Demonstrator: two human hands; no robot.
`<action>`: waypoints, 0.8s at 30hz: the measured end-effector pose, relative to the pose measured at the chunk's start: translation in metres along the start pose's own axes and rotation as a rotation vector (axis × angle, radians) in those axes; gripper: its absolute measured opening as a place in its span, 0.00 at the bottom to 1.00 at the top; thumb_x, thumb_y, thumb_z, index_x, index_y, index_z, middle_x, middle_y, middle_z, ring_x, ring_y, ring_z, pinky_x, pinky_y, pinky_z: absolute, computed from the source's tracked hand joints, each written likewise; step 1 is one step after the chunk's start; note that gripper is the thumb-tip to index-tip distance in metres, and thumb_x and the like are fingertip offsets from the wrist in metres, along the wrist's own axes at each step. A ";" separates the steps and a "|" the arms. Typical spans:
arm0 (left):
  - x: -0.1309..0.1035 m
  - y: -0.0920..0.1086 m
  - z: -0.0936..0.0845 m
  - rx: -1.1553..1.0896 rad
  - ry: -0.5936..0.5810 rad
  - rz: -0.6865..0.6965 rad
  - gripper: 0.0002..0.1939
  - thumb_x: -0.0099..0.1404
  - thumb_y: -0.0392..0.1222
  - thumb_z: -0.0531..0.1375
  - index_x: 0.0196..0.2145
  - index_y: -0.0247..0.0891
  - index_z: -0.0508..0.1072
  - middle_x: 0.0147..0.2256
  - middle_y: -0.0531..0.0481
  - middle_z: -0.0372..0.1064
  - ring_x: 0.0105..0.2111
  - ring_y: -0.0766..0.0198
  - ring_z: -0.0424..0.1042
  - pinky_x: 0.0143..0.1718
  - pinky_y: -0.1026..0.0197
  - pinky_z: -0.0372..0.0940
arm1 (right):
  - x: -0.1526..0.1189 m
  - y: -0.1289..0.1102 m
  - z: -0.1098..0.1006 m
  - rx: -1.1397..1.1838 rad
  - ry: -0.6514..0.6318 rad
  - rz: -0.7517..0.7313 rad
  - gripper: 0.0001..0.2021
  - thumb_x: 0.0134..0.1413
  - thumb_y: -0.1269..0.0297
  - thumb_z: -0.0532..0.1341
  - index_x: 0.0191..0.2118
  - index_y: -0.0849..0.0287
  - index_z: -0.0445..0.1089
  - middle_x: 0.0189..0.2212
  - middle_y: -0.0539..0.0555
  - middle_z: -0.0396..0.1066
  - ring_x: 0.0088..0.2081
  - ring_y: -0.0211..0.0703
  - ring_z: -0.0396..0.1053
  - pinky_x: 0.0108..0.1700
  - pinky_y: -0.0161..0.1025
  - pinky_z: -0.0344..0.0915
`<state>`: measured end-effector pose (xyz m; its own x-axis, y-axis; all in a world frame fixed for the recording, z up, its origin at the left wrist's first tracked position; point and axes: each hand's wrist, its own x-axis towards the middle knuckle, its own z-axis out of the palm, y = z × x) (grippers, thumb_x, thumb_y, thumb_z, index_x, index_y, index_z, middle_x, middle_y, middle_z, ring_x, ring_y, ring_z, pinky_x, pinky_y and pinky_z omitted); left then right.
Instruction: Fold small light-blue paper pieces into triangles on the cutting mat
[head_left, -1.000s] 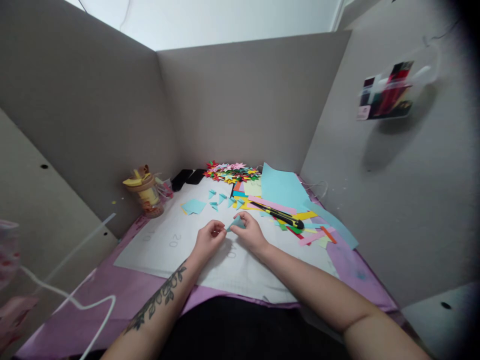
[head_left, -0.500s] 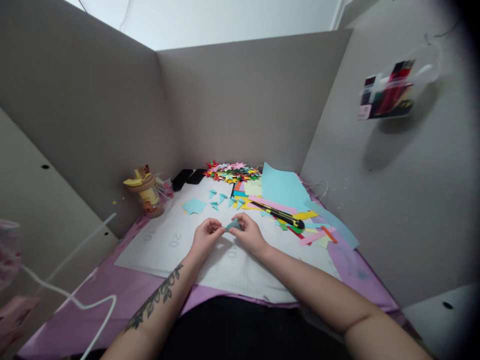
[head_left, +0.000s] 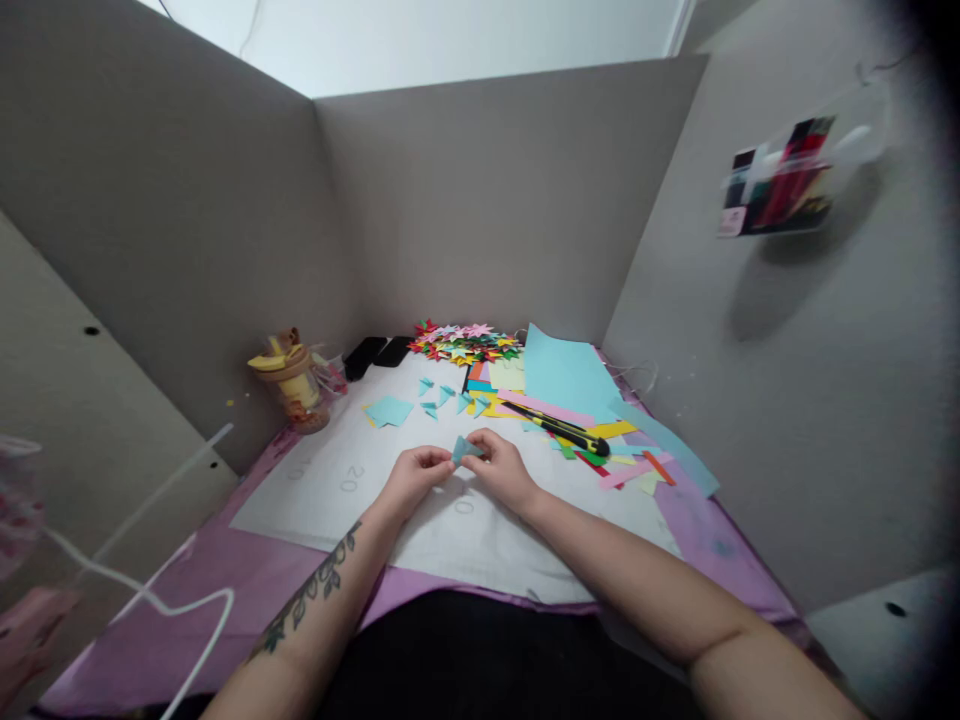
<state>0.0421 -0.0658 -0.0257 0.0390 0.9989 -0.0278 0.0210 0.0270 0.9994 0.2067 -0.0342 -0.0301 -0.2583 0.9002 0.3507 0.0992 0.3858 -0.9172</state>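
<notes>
A small folded piece of light-blue paper [head_left: 460,450] is pinched between my two hands, just above the white sheet [head_left: 315,505]. My left hand [head_left: 417,474] grips its left edge with thumb and fingers. From the other side my right hand [head_left: 501,470] holds it, fingers closed. Beyond my hands lie several small folded blue paper pieces [head_left: 445,394]. To their left rests a little pile of blue paper squares [head_left: 388,411], with a bit of yellow showing beneath.
Right of my hands, a yellow-and-black utility knife [head_left: 562,430] lies on coloured paper strips [head_left: 636,470]. Behind are a heap of folded paper stars [head_left: 461,343], a large blue sheet [head_left: 570,375] and black flat objects [head_left: 375,354]. A cup-like container [head_left: 289,380] stands left.
The folded blue paper has been turned between my fingers and now stands more upright, showing a pointed top. My left hand has shifted very slightly lower.
</notes>
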 end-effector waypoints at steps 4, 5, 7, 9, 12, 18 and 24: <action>-0.001 0.003 0.003 0.042 0.040 0.004 0.17 0.45 0.49 0.67 0.27 0.31 0.74 0.20 0.53 0.67 0.20 0.71 0.62 0.21 0.69 0.54 | -0.001 -0.004 0.000 -0.063 0.003 -0.010 0.08 0.42 0.68 0.60 0.33 0.59 0.66 0.31 0.49 0.68 0.34 0.41 0.67 0.33 0.35 0.61; -0.001 0.003 0.003 0.057 0.049 0.014 0.17 0.45 0.49 0.67 0.27 0.31 0.74 0.20 0.53 0.67 0.20 0.71 0.62 0.21 0.69 0.54 | -0.001 -0.005 0.000 -0.090 0.010 -0.020 0.09 0.42 0.68 0.60 0.34 0.59 0.66 0.31 0.50 0.69 0.35 0.41 0.66 0.33 0.35 0.60; -0.002 0.004 0.005 0.095 0.065 0.037 0.17 0.45 0.49 0.66 0.26 0.32 0.74 0.21 0.53 0.67 0.20 0.71 0.62 0.22 0.68 0.54 | -0.002 -0.006 0.000 -0.121 0.021 -0.044 0.10 0.41 0.69 0.60 0.35 0.58 0.66 0.32 0.50 0.69 0.35 0.41 0.66 0.36 0.36 0.61; -0.002 0.004 0.005 0.137 0.074 0.055 0.17 0.46 0.50 0.66 0.26 0.32 0.74 0.21 0.52 0.68 0.21 0.70 0.62 0.22 0.68 0.54 | -0.002 -0.006 0.000 -0.104 0.018 -0.064 0.12 0.41 0.70 0.60 0.36 0.58 0.66 0.34 0.50 0.69 0.37 0.41 0.66 0.40 0.37 0.61; -0.002 0.003 0.005 0.189 0.073 0.072 0.17 0.47 0.51 0.65 0.27 0.32 0.75 0.23 0.50 0.69 0.22 0.69 0.63 0.22 0.68 0.55 | -0.002 -0.003 0.001 -0.068 0.005 -0.065 0.13 0.42 0.70 0.59 0.38 0.58 0.65 0.35 0.51 0.69 0.38 0.42 0.67 0.43 0.39 0.62; -0.001 0.000 0.004 0.219 0.065 0.079 0.15 0.49 0.49 0.64 0.28 0.32 0.75 0.24 0.49 0.71 0.24 0.67 0.65 0.23 0.67 0.57 | -0.002 -0.003 0.001 -0.054 0.013 -0.038 0.14 0.41 0.69 0.59 0.39 0.58 0.65 0.35 0.51 0.69 0.37 0.42 0.67 0.41 0.39 0.63; -0.002 0.001 0.004 0.222 0.063 0.093 0.14 0.49 0.48 0.64 0.27 0.32 0.74 0.25 0.49 0.71 0.24 0.67 0.66 0.24 0.67 0.58 | -0.002 -0.004 0.000 -0.050 0.007 -0.027 0.14 0.41 0.69 0.59 0.39 0.58 0.65 0.35 0.51 0.68 0.36 0.41 0.67 0.39 0.38 0.63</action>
<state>0.0463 -0.0676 -0.0243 -0.0107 0.9973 0.0724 0.2399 -0.0677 0.9684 0.2066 -0.0378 -0.0276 -0.2549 0.8905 0.3768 0.1400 0.4196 -0.8969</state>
